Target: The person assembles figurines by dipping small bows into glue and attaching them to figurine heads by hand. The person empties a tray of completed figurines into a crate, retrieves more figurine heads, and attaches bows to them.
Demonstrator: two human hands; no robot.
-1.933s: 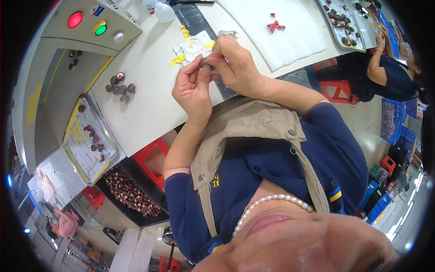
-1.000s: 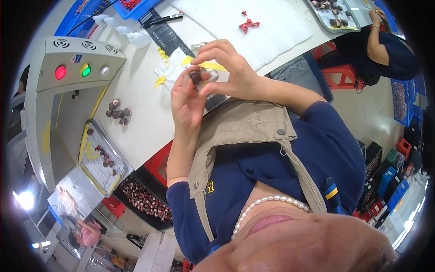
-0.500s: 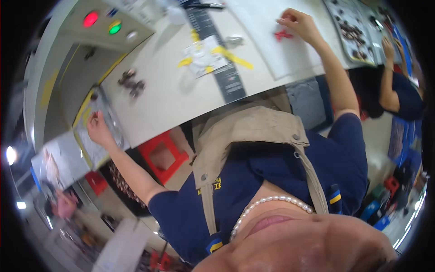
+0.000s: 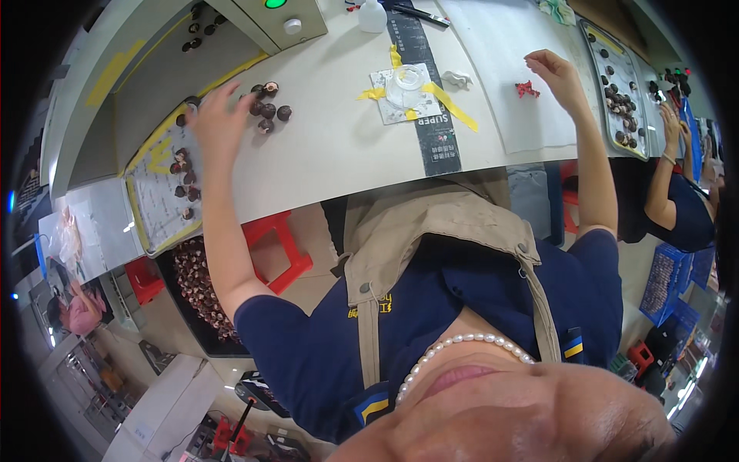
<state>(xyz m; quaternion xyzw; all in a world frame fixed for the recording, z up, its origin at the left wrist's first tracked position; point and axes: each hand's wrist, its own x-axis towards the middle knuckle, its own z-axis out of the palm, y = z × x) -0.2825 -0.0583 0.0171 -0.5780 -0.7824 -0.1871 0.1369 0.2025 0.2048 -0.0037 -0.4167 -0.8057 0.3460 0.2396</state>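
Observation:
My left hand (image 4: 219,115) is over the table's left side, fingers loosely apart. Its fingertips reach the edge of a small cluster of dark brown, round, nut-like pieces (image 4: 267,112), some with pale patches. Nothing shows in its grip. To the right, my right hand (image 4: 560,79) hovers over a white sheet (image 4: 493,46), its fingers loosely bent and pointing left, seemingly holding nothing. Just below those fingertips lies a little heap of small red pieces (image 4: 526,90). Between my hands, a clear round holder (image 4: 406,83) sits on a white plate with yellow tape strips.
A yellow-edged tray (image 4: 158,212) with dark round pieces lies at left, beside a machine housing (image 4: 289,15). A white bottle (image 4: 372,17), a black pen-like tool (image 4: 419,15) and a crumpled scrap (image 4: 456,79) are on the table. Another tray (image 4: 640,146) stands right, near a co-worker's hands (image 4: 671,127).
My left hand has moved from over the left tray up and right to the dark round pieces. My right hand stays near the red pieces, its fingers less curled. The view has shifted.

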